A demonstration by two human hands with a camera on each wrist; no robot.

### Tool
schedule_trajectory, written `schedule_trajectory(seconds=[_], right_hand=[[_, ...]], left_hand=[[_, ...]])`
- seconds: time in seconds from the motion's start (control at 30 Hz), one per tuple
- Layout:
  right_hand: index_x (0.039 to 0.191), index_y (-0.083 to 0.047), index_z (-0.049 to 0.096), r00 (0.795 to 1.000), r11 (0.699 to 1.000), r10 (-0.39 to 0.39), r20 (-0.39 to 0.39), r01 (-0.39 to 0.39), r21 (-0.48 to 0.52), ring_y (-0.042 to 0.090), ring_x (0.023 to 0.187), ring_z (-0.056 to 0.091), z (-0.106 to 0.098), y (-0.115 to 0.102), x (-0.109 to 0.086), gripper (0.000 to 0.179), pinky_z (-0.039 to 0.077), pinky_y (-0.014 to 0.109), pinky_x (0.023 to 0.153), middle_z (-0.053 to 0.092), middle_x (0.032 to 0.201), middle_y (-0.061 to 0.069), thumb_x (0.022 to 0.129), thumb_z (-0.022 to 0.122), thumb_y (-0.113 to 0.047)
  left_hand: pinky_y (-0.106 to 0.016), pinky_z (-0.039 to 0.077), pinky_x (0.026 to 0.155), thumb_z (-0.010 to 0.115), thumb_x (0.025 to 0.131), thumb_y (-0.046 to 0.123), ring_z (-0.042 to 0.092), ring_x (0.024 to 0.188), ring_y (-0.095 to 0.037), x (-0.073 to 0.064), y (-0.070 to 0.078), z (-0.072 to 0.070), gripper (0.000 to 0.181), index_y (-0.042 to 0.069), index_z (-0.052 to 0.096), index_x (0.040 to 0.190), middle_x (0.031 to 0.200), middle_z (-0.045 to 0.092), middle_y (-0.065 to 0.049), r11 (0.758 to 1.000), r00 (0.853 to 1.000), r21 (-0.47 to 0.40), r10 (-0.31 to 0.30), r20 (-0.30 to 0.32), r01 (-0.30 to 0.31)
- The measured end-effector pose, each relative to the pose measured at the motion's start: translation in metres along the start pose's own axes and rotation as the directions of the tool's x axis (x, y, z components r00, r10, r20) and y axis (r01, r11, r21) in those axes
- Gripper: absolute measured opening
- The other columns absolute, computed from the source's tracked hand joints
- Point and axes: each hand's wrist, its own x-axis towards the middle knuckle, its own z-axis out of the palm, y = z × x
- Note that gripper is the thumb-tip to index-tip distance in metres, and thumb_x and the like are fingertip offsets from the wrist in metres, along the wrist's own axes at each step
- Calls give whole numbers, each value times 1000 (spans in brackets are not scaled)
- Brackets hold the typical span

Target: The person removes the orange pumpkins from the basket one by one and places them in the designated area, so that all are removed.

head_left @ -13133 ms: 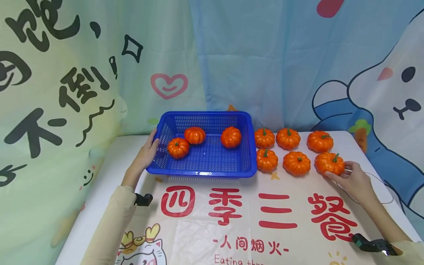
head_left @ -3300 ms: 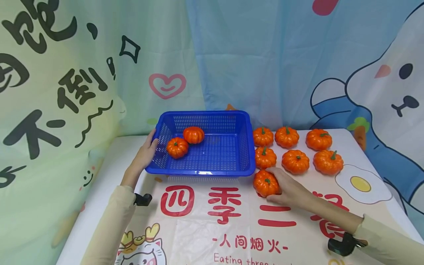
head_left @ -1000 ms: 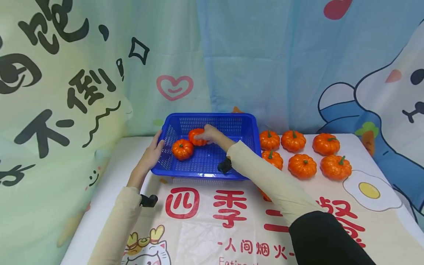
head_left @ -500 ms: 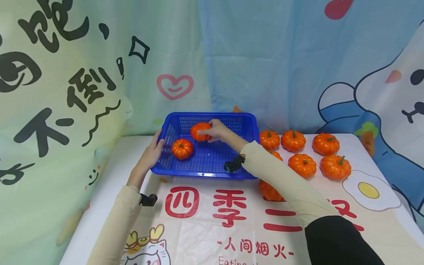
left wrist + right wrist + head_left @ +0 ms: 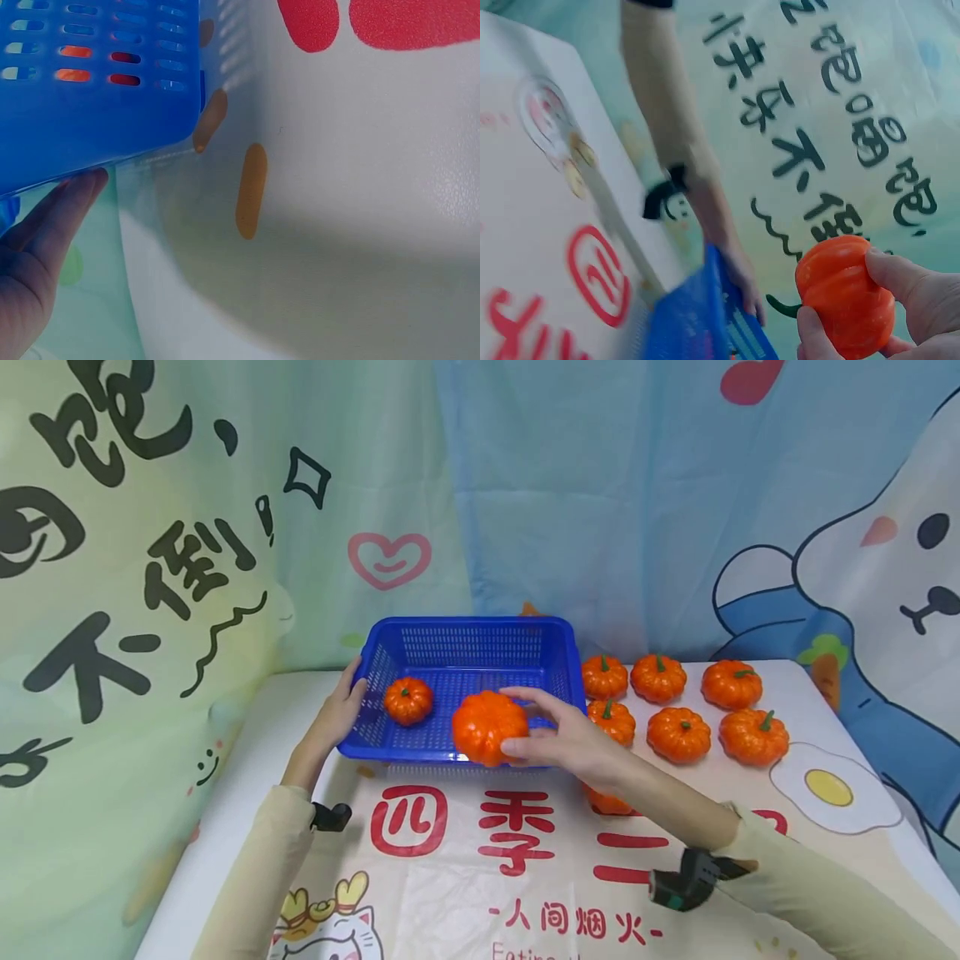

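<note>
My right hand (image 5: 562, 735) pinches a small orange pumpkin (image 5: 489, 727) between thumb and fingers, raised over the front part of the blue basket (image 5: 457, 752). In the right wrist view this pumpkin (image 5: 845, 296) shows a green stem. My left hand (image 5: 335, 710) rests against the basket's left side; in the left wrist view its straight fingers (image 5: 64, 217) touch the outside of the blue wall (image 5: 90, 127). One other pumpkin (image 5: 408, 701) sits inside the basket at the left.
Right of the basket, several pumpkins stand in two rows, among them a back-row one (image 5: 732, 684) and a front-row one (image 5: 678, 735). One more pumpkin (image 5: 609, 800) lies nearer me, partly hidden by my right forearm. A printed curtain (image 5: 540, 527) hangs behind the table.
My right hand has taken the rear pumpkin out of its place in the basket and brought it up, toward me and slightly right. The left hand stays at the basket's side.
</note>
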Motion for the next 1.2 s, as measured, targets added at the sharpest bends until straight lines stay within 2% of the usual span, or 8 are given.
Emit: schedule_trajectory(seconds=[0.1,0.23,0.63,0.73,0.83,0.93,1.13,1.2], right_hand=[[147,-33,37,1000,998,6,-23,-8,-61,32,121,59,-3,12,-28,70,54,42,95,35,148,13,86,73,-33],[149,-31,35,997,994,20,-73,-27,-103,34,124,56,-7,23,-48,72,51,47,99,32,152,13,87,72,-34],[152,-32,28,990,1000,4,-143,-4,0,41,139,40,-24,36,-56,76,52,40,98,20,160,10,88,70,-31],[153,-29,25,986,1000,-7,-167,6,-9,43,140,35,-35,37,-62,77,51,45,99,18,160,11,90,69,-30],[153,-24,21,978,998,-11,-211,-3,-64,46,141,30,-51,39,-70,78,50,49,98,16,160,14,91,67,-31],[152,-19,18,961,991,-24,-275,-13,-132,47,140,30,-70,43,-79,79,54,43,95,15,159,17,91,67,-32],[141,-15,12,920,982,-49,-388,-26,-185,42,135,34,-102,53,-94,74,53,13,81,19,155,20,93,65,-30],[139,-14,12,910,975,-51,-412,-45,-220,44,134,33,-109,56,-97,73,53,12,78,19,154,22,92,66,-31]], left_hand=[[-65,21,115,23,106,39,28,141,-51,2,-1,0,58,23,3,158,162,16,-19,1000,1000,6,4,-3,-4],[-65,22,114,23,106,40,30,140,-52,4,-3,-1,58,24,2,158,161,17,-20,1000,1000,22,1,-3,-1],[-65,26,113,23,105,41,37,135,-53,6,-1,3,59,25,3,158,160,21,-23,1000,1000,17,-1,4,1],[-65,27,112,23,105,41,38,134,-54,6,-1,4,58,25,3,158,159,22,-23,1000,1000,22,-4,3,4],[-66,27,112,23,105,41,38,134,-55,6,-1,3,58,25,2,158,159,22,-24,1000,1000,27,-10,4,10],[-66,26,112,22,106,40,37,134,-55,5,-1,2,58,24,2,158,158,21,-25,999,1000,32,-17,8,17],[-67,27,111,21,105,42,36,134,-56,3,-2,1,59,24,0,158,158,21,-26,999,1000,45,-19,17,19],[-66,26,112,22,105,42,35,136,-55,2,-2,0,59,25,0,158,159,20,-25,999,1000,39,-21,14,21]])
